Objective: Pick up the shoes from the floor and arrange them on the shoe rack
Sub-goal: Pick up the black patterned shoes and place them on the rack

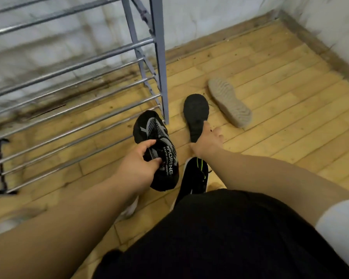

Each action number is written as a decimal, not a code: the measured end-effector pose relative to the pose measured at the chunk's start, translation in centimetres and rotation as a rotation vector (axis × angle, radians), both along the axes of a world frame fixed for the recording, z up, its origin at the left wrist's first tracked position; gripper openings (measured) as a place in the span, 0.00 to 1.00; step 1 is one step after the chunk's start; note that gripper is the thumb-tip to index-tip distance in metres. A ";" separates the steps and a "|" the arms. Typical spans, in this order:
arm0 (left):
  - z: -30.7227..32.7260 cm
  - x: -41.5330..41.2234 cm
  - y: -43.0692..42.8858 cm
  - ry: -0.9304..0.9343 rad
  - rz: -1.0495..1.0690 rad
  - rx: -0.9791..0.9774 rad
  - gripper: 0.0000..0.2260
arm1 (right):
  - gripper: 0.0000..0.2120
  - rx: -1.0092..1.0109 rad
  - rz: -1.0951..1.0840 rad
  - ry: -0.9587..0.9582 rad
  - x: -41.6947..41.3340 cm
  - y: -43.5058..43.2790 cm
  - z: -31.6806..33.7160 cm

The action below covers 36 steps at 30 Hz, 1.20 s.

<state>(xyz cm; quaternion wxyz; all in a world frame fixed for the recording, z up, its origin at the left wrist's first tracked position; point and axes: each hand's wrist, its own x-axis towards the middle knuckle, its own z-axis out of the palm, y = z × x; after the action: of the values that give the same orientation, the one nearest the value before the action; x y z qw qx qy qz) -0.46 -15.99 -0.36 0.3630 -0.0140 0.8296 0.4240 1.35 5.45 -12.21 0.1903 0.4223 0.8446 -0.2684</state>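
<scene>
The left hand (137, 168) grips the patterned shoe (149, 127) by its collar, fingers curled. The right hand (208, 140) touches the black shoe (195, 111); whether it grips is unclear.

Lit softly and evenly, moderately bright, without glare. Marked by only faint, diffuse shadows on the floor (270, 93). Smeared by motion blur across the left and upper left of the frame, with the shoe rack (159, 57) rails and the wall (38, 53) streaked. Sharpest near the centre, with lettering on the black and grey shoe (151, 127) partly readable. Bent by wide-angle distortion toward the edges. Soft and out of focus along the bottom.
</scene>
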 end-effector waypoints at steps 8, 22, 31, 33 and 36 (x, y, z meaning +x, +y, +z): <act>1.7 -0.7 0.2 0.001 0.035 0.058 0.25 | 0.22 -0.932 -0.837 0.624 2.4 2.4 8.4; 12.9 4.6 -3.2 0.019 0.148 0.351 0.21 | 0.19 -0.946 -0.298 0.667 12.5 1.9 26.1; 18.2 4.7 -9.7 0.103 0.250 0.460 0.19 | 0.18 -1.012 -0.006 0.389 9.1 -2.1 38.5; 18.6 4.2 -11.0 0.113 0.310 0.486 0.19 | 0.19 -1.050 0.013 0.382 7.5 -3.7 39.3; 18.7 3.2 -12.5 0.127 0.394 0.514 0.19 | 0.19 -1.091 0.019 0.400 5.2 -6.6 39.6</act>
<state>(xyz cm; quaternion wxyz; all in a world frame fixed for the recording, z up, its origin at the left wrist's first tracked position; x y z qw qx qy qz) 2.70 -28.51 18.36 0.2133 -0.0559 0.6977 0.6816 6.53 -1.17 27.41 0.2195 0.1964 0.6075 -0.7377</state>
